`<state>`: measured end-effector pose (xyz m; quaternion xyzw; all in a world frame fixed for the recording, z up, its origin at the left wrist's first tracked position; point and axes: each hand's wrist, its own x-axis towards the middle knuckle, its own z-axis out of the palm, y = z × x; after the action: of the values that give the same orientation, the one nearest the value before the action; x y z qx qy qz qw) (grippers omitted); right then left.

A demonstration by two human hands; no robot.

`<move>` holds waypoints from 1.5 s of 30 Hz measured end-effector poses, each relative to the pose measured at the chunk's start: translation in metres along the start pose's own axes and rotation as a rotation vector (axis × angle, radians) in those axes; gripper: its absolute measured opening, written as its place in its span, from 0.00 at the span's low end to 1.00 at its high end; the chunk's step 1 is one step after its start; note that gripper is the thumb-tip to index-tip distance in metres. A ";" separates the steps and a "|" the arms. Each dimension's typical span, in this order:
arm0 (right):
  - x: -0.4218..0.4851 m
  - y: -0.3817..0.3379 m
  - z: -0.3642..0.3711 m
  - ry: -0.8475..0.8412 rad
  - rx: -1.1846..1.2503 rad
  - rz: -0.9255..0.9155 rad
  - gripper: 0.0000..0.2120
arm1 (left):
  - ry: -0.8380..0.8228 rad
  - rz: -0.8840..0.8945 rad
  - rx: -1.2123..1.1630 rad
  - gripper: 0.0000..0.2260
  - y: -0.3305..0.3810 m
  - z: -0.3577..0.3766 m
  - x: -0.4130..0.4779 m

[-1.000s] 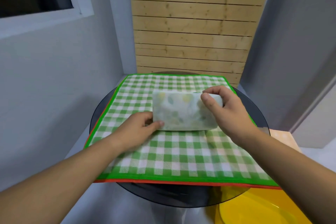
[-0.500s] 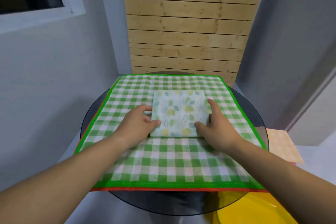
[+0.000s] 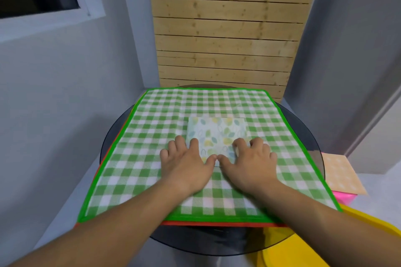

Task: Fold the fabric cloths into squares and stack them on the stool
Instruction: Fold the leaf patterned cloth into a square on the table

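A small leaf-print cloth (image 3: 217, 131), folded into a square, lies on a large green checked cloth (image 3: 152, 180). My left hand (image 3: 184, 159) rests flat on the folded cloth's near left corner with its fingers spread. On the near right corner sits my right hand (image 3: 251, 158), fingers bent and fingertips pressing down. The two thumbs meet at the cloth's near edge. Right of the table, a folded orange cloth (image 3: 342, 173) lies on a pink stool (image 3: 345, 197).
The checked cloth covers a round dark glass table (image 3: 314, 158), and a red cloth edge (image 3: 217, 223) shows beneath it. A yellow plastic object (image 3: 325, 245) stands at the lower right. Grey walls and a wooden slat panel (image 3: 225, 39) close in behind.
My right hand laid the lifted flap down, making the leaf-print cloth a square. Both hands then slid back to its near edge and their thumbs came together.
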<state>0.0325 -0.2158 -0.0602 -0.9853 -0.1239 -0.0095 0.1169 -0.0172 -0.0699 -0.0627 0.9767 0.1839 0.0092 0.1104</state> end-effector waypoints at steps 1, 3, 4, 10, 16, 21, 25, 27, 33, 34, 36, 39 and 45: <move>0.000 0.000 0.001 0.009 -0.014 -0.002 0.29 | 0.001 -0.004 0.008 0.28 0.000 0.001 0.000; 0.000 0.003 0.003 0.026 -0.040 -0.016 0.30 | 0.007 -0.001 0.018 0.28 -0.001 0.004 0.000; 0.000 0.005 0.004 0.027 -0.055 -0.027 0.30 | 0.011 0.006 0.022 0.28 -0.002 0.004 0.000; 0.004 0.028 -0.003 -0.027 -0.029 -0.106 0.24 | -0.013 0.048 0.003 0.30 -0.017 -0.002 0.003; 0.012 0.048 -0.007 -0.090 0.025 -0.194 0.19 | -0.090 0.007 -0.124 0.38 -0.028 -0.011 0.006; 0.014 0.056 -0.011 -0.154 0.076 -0.236 0.19 | -0.212 -0.095 -0.243 0.43 -0.033 -0.022 0.014; 0.017 0.060 -0.016 -0.212 0.115 -0.252 0.19 | -0.291 -0.126 -0.356 0.44 -0.038 -0.029 0.021; 0.021 0.060 -0.023 -0.260 0.216 -0.239 0.19 | -0.273 -0.126 -0.393 0.40 -0.035 -0.034 0.021; 0.033 0.047 -0.043 -0.102 0.675 0.025 0.10 | -0.055 -0.157 -0.542 0.27 -0.024 -0.048 0.025; 0.037 0.046 -0.043 -0.112 0.701 0.056 0.10 | -0.054 -0.170 -0.552 0.22 -0.023 -0.048 0.027; 0.044 0.042 -0.043 -0.158 0.791 0.131 0.11 | -0.054 -0.189 -0.616 0.14 -0.022 -0.047 0.030; 0.050 0.040 -0.042 -0.206 0.841 0.190 0.11 | -0.078 -0.205 -0.709 0.14 -0.020 -0.047 0.034; 0.045 0.042 -0.040 -0.197 0.929 0.202 0.14 | -0.148 -0.285 -0.913 0.22 -0.020 -0.047 0.039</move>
<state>0.0872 -0.2542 -0.0287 -0.8323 -0.0291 0.1517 0.5324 0.0092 -0.0274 -0.0222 0.7917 0.2847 0.0042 0.5405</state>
